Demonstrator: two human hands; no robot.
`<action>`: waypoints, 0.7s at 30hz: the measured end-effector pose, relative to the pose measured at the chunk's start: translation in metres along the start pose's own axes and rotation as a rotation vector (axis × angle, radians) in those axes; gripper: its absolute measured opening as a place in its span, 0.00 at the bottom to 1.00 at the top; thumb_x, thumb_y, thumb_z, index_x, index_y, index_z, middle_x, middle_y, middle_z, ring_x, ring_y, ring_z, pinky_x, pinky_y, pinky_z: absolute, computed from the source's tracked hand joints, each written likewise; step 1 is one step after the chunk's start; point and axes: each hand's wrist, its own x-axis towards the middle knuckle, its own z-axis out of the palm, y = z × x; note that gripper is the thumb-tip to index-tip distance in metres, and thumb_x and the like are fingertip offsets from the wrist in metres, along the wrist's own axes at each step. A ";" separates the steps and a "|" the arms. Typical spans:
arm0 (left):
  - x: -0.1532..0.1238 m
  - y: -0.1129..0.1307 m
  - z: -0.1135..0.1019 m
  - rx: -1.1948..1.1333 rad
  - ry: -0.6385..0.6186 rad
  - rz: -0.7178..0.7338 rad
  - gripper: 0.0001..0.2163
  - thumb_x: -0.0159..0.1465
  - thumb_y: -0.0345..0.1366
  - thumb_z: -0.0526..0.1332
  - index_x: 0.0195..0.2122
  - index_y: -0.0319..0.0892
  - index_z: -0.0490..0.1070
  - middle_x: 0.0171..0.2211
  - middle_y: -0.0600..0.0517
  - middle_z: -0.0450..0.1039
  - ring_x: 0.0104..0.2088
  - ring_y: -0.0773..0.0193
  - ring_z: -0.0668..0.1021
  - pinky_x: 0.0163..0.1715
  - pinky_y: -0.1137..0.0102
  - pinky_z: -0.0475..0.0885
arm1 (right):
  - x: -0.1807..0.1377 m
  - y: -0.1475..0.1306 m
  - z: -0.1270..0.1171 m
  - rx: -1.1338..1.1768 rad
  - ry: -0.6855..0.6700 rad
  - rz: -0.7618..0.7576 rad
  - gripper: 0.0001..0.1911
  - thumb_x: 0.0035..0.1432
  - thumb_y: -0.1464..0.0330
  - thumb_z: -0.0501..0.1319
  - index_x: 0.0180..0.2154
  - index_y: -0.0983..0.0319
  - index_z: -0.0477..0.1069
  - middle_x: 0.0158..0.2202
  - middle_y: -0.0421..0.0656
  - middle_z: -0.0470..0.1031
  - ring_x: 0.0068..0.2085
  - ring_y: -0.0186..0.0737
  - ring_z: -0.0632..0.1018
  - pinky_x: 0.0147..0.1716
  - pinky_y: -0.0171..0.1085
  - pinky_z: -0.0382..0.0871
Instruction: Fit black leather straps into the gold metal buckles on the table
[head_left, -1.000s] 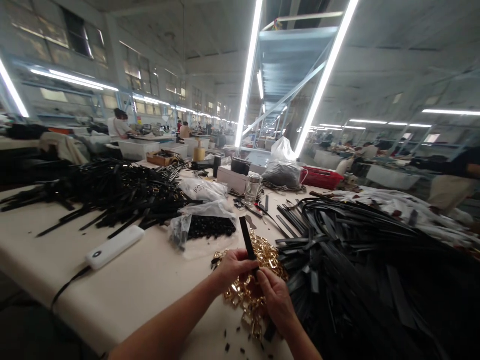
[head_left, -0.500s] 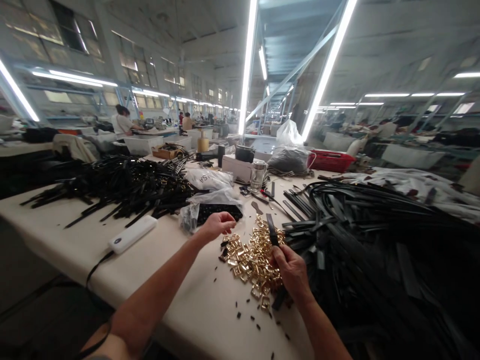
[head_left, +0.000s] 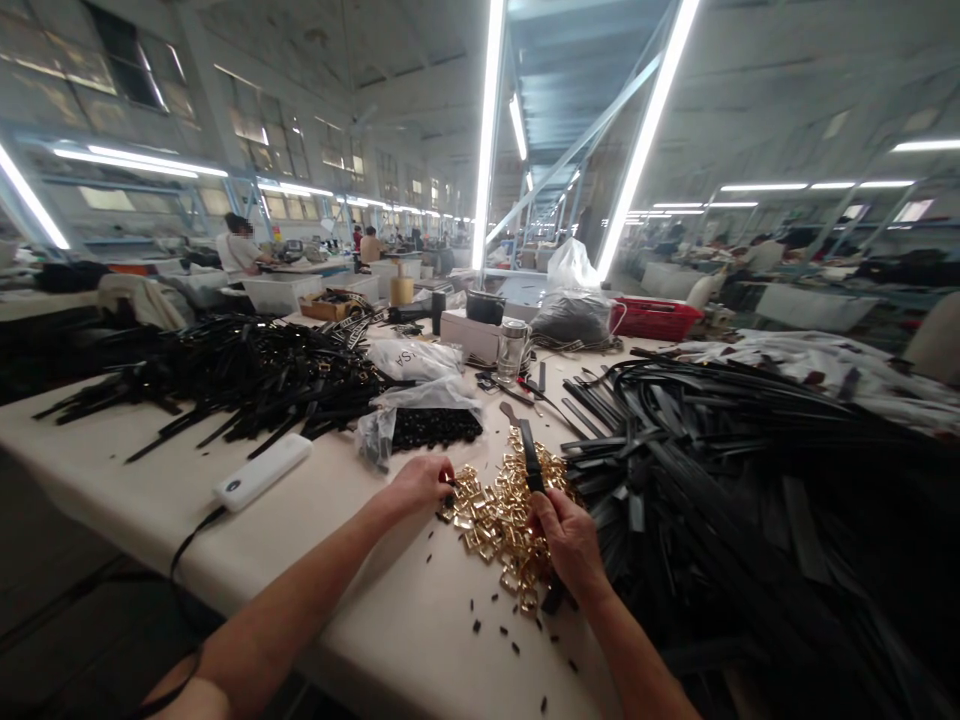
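Note:
My right hand is closed on one end of a black strap, whose other end points up and away over a heap of gold buckles. At the heap's left edge, my left hand has its fingertips pinched together, close to small dark pieces. What those fingertips hold, if anything, is too small to make out. Several tiny black pieces lie scattered on the table in front of the buckles. Just beyond my left hand is a clear plastic bag with black beaded-looking pieces in it.
A large pile of black straps fills the right side; another strap pile lies at left. A white power bank with a cable rests near the front edge. Farther back stand a glass jar and a red basket.
My left hand has moved down and slightly left, from above the buckles to the heap's left edge. My right hand still grips the strap, having shifted slightly left in view.

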 end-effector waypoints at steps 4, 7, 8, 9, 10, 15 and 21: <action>-0.003 -0.001 -0.009 0.027 0.052 -0.029 0.06 0.56 0.35 0.60 0.31 0.41 0.75 0.30 0.51 0.75 0.31 0.64 0.74 0.32 0.72 0.62 | 0.000 -0.002 -0.001 -0.022 -0.031 -0.010 0.22 0.61 0.53 0.51 0.24 0.60 0.66 0.20 0.39 0.72 0.22 0.36 0.71 0.25 0.32 0.63; -0.010 0.002 -0.010 -0.014 -0.042 0.048 0.06 0.54 0.38 0.62 0.28 0.42 0.75 0.27 0.54 0.75 0.29 0.66 0.73 0.29 0.74 0.62 | 0.000 -0.001 0.000 -0.026 -0.049 -0.010 0.21 0.61 0.53 0.51 0.24 0.60 0.66 0.20 0.39 0.72 0.22 0.36 0.71 0.25 0.32 0.63; -0.012 0.003 -0.009 -0.027 -0.078 0.081 0.05 0.53 0.38 0.63 0.28 0.43 0.75 0.27 0.55 0.74 0.29 0.66 0.73 0.29 0.74 0.62 | -0.001 -0.001 0.001 -0.023 -0.054 -0.009 0.21 0.62 0.53 0.51 0.24 0.60 0.66 0.20 0.39 0.72 0.22 0.35 0.71 0.25 0.32 0.63; -0.014 0.005 -0.008 -0.036 -0.105 0.103 0.05 0.52 0.37 0.63 0.28 0.43 0.75 0.27 0.55 0.74 0.29 0.66 0.73 0.29 0.74 0.62 | -0.001 -0.001 0.001 -0.018 -0.059 -0.009 0.21 0.62 0.54 0.51 0.24 0.60 0.66 0.20 0.39 0.72 0.22 0.35 0.71 0.25 0.32 0.62; -0.015 0.006 -0.006 -0.041 -0.122 0.111 0.05 0.51 0.36 0.63 0.28 0.42 0.75 0.27 0.55 0.74 0.29 0.66 0.73 0.29 0.74 0.62 | -0.002 -0.001 0.002 -0.016 -0.060 -0.011 0.21 0.62 0.54 0.51 0.24 0.60 0.66 0.20 0.39 0.72 0.22 0.35 0.71 0.25 0.32 0.62; -0.016 0.005 -0.003 -0.046 -0.148 0.069 0.06 0.50 0.34 0.62 0.30 0.42 0.75 0.29 0.54 0.74 0.29 0.66 0.73 0.27 0.75 0.61 | -0.003 -0.006 0.002 -0.034 -0.070 -0.025 0.21 0.62 0.54 0.50 0.23 0.60 0.65 0.20 0.38 0.70 0.22 0.34 0.70 0.25 0.32 0.62; -0.018 0.009 -0.002 0.027 -0.139 0.116 0.04 0.50 0.32 0.62 0.27 0.42 0.74 0.27 0.54 0.73 0.29 0.66 0.72 0.28 0.74 0.60 | -0.004 -0.006 0.002 -0.064 -0.084 -0.037 0.21 0.63 0.55 0.50 0.24 0.60 0.65 0.20 0.38 0.70 0.21 0.34 0.70 0.24 0.32 0.60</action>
